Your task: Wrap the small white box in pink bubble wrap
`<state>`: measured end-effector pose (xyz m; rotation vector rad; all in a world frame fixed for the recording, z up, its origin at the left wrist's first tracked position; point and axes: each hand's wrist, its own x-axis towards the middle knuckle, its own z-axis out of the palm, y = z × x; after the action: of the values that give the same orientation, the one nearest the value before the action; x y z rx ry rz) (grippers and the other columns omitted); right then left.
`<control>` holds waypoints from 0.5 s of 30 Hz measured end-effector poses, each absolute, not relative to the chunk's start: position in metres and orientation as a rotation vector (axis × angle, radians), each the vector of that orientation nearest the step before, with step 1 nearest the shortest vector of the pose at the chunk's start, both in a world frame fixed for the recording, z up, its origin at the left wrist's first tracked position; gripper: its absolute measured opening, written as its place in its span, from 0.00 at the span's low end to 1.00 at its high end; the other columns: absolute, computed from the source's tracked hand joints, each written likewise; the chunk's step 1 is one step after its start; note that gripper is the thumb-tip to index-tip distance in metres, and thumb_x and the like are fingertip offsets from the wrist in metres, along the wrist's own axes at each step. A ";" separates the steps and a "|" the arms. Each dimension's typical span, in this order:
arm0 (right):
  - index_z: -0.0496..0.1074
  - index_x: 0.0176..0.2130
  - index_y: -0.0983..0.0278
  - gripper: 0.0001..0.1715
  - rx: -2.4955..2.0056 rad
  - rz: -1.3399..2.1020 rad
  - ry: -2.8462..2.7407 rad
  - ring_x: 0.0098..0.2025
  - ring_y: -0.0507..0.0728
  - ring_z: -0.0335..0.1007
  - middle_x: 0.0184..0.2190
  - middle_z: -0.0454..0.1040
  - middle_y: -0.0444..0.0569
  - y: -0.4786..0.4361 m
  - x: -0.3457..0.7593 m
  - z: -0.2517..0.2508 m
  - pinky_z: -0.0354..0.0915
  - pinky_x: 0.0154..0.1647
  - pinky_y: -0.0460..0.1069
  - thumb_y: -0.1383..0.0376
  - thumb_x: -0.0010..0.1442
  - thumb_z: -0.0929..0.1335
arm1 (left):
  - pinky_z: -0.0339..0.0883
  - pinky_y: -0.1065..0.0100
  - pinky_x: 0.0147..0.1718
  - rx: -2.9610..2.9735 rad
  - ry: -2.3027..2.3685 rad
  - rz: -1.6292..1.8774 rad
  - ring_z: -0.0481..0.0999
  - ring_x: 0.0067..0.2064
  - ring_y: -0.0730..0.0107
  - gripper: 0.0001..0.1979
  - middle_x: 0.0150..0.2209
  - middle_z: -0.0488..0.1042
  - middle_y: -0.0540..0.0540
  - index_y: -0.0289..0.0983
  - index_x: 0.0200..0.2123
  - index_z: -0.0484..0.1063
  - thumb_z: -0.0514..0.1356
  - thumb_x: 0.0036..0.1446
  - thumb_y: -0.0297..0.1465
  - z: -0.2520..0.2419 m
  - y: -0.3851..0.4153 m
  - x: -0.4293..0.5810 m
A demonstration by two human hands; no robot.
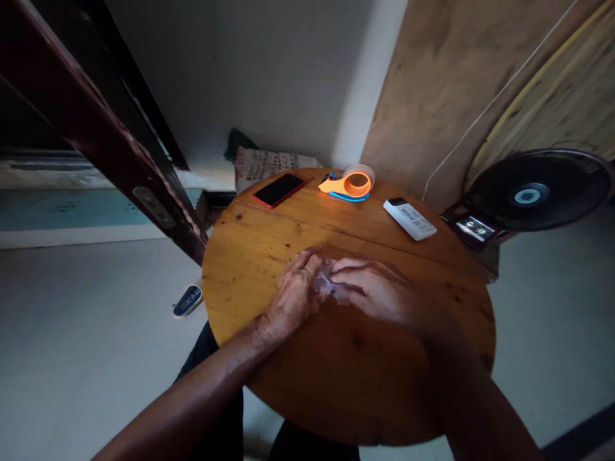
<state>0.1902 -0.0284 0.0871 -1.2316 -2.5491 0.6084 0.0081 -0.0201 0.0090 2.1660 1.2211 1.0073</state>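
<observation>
My left hand point(294, 296) and my right hand point(377, 291) meet over the middle of a round wooden table point(269, 237). Between their fingertips is a small clear, crumpled piece of something like tape or plastic film point(329, 285), pinched from both sides. Both hands rest low on the tabletop with the fingers curled in. An orange tape dispenser point(350, 184) with a roll of clear tape lies at the table's far edge.
A dark phone in a red case point(279, 189) lies far left on the table, a white remote control point(409, 219) far right. A black fan point(535, 192) stands at the right. A dark wooden beam point(96, 128) slants at the left. A slipper point(187, 301) lies on the floor.
</observation>
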 end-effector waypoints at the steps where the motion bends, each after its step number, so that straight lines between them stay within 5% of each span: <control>1: 0.78 0.41 0.57 0.13 -1.222 0.576 -2.607 0.49 0.57 0.69 0.46 0.75 0.47 -0.029 0.190 0.087 0.62 0.51 0.53 0.69 0.61 0.65 | 0.67 0.53 0.53 2.177 1.210 1.007 0.70 0.56 0.56 0.17 0.54 0.69 0.39 0.37 0.45 0.67 0.61 0.51 0.25 0.009 -0.020 0.008; 5: 0.77 0.43 0.57 0.16 -1.205 0.541 -2.699 0.48 0.56 0.69 0.46 0.74 0.48 -0.029 0.189 0.089 0.62 0.53 0.55 0.71 0.62 0.64 | 0.66 0.52 0.54 2.231 1.172 0.977 0.70 0.55 0.56 0.11 0.52 0.70 0.39 0.37 0.40 0.68 0.60 0.52 0.26 0.013 -0.021 0.005; 15: 0.74 0.48 0.54 0.20 -1.159 0.515 -2.718 0.53 0.58 0.67 0.51 0.73 0.47 -0.029 0.196 0.081 0.55 0.62 0.60 0.71 0.58 0.66 | 0.59 0.50 0.60 2.324 1.092 0.823 0.59 0.65 0.53 0.21 0.56 0.67 0.37 0.38 0.46 0.64 0.61 0.47 0.26 0.018 -0.024 0.001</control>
<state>0.1962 -0.0294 0.0806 -1.1591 -2.7178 0.5151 0.0011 -0.0241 0.0181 2.3238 1.0925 0.8233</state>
